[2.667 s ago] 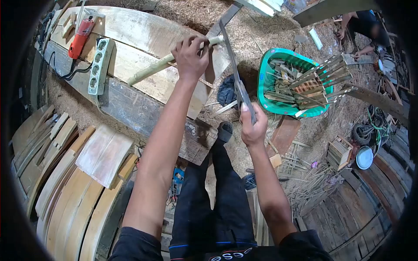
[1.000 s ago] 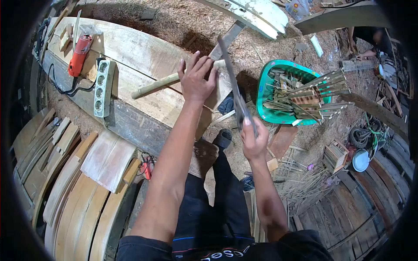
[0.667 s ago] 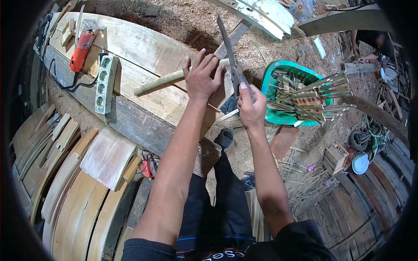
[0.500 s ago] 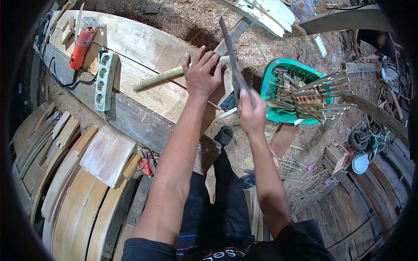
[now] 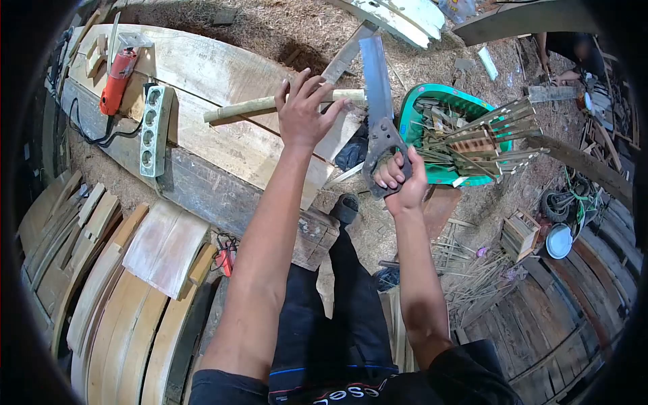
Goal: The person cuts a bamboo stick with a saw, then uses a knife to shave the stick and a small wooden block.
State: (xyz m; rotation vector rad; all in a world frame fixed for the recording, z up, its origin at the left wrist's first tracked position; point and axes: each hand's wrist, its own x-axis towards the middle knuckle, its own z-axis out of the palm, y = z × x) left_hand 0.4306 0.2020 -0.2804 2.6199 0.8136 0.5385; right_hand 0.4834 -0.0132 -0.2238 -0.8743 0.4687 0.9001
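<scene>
My left hand [image 5: 304, 118] is over a bamboo pole [image 5: 244, 109], fingers spread apart and the thumb stretched toward the pole's right end. The pole lies across the wide wooden planks [image 5: 209, 64] of the bench, its right end reaching past their edge. In my right hand [image 5: 408, 181] is a handsaw [image 5: 378, 77], fingers wrapped through its dark handle. Its blade points up and away from me, broad side showing, right beside the pole's end.
A red angle grinder [image 5: 119, 79] and a power strip [image 5: 156, 131] lie on the bench's left part. To the right, a green basket [image 5: 408, 111] holds bamboo strips. Curved boards [image 5: 121, 324] are stacked at lower left. Another person [image 5: 574, 54] works at upper right.
The saw has turned from edge-on to broadside and shifted right, off the pole. My left hand's fingers have spread and moved slightly left along the pole.
</scene>
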